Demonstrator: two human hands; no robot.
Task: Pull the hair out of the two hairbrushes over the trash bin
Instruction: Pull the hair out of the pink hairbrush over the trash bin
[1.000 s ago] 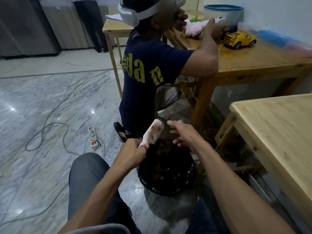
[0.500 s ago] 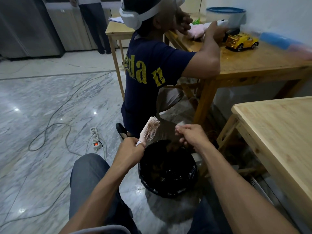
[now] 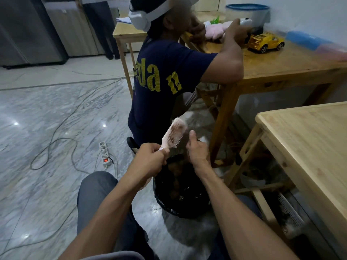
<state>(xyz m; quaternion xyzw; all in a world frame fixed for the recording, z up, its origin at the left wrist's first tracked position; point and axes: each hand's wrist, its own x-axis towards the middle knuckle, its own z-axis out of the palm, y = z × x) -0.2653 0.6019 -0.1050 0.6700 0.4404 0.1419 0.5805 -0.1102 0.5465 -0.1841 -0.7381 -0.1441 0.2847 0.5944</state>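
Observation:
A pink hairbrush with brown hair tangled in its bristles stands tilted above the black-lined trash bin on the floor between my knees. My left hand grips its handle. My right hand sits right beside the bristles with its thumb raised and fingers curled toward the dark hair; whether they pinch the hair is hard to make out. Dark clumps lie inside the bin. Only one hairbrush is in sight.
A person in a navy shirt crouches just behind the bin at a wooden table carrying a yellow toy car. A second wooden table stands at my right. A power strip and cables lie on the marble floor at left.
My right hand went from open near the brush, to a closed fist over the bin, and is back against the bristles. The brush has tilted more upright.

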